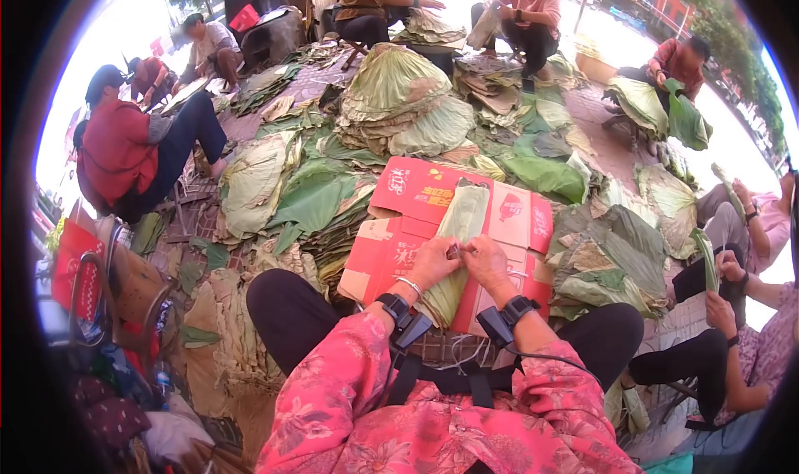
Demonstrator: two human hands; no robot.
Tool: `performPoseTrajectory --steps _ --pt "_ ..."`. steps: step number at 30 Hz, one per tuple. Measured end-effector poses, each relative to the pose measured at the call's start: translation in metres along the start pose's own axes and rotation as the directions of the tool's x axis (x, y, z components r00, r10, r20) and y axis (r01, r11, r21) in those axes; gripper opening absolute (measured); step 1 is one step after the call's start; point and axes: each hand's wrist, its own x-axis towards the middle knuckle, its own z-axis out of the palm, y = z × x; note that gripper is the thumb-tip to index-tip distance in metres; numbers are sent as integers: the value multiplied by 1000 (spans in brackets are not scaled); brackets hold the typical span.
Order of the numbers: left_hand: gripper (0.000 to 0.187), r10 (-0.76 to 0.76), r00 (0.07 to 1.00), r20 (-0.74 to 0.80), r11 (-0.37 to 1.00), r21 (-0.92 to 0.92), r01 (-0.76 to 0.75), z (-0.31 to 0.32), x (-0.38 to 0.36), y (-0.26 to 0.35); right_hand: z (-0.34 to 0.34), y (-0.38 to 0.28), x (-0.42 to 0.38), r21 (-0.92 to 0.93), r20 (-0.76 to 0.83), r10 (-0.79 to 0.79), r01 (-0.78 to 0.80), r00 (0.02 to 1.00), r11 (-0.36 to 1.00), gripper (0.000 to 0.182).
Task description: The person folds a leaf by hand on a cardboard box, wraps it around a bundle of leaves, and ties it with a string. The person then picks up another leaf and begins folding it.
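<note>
A flattened red cardboard box [374,262] lies in front of me, over my knees. On it rests a long, folded pale green leaf bundle [463,216], running from the far edge toward my lap. My left hand [434,262] and my right hand [487,262] meet above the middle of the bundle, fingertips pinched close together. Whatever is between the fingers is too small to make out. A thin pale strand shows beside my right hand. Both wrists carry black devices.
A tall stack of dried leaves [395,91] stands beyond the cardboard. Flat leaf piles lie left and right [607,258] of it. Several people sit around, one in red at the left [121,153], others at the right edge. A red bag [76,266] is at the left.
</note>
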Motion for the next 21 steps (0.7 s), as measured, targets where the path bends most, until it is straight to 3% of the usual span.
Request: performPoseTrajectory --steps 3,6,9,12,15,18,21 --pt "15 61 995 -76 996 76 -55 3 -1 -2 -4 6 4 58 67 32 -35 997 998 9" --pt "17 -102 992 76 961 -250 118 4 6 -14 -17 0 6 34 145 102 -108 984 994 11" --pt "16 -110 989 97 918 -372 139 1 4 -12 -18 2 8 76 203 149 -168 968 983 13" --pt "14 23 999 39 975 -221 -14 -11 -3 10 -8 10 7 183 216 166 -207 962 961 15" --pt "14 155 986 -68 980 139 -144 6 3 -8 4 15 8 291 260 226 -299 939 909 16" --pt "14 -98 993 64 977 -184 108 5 3 -13 2 22 10 424 306 244 -361 920 830 16" --pt "13 -169 977 129 887 -413 208 0 4 -13 -15 14 13 449 343 201 -348 918 823 13"
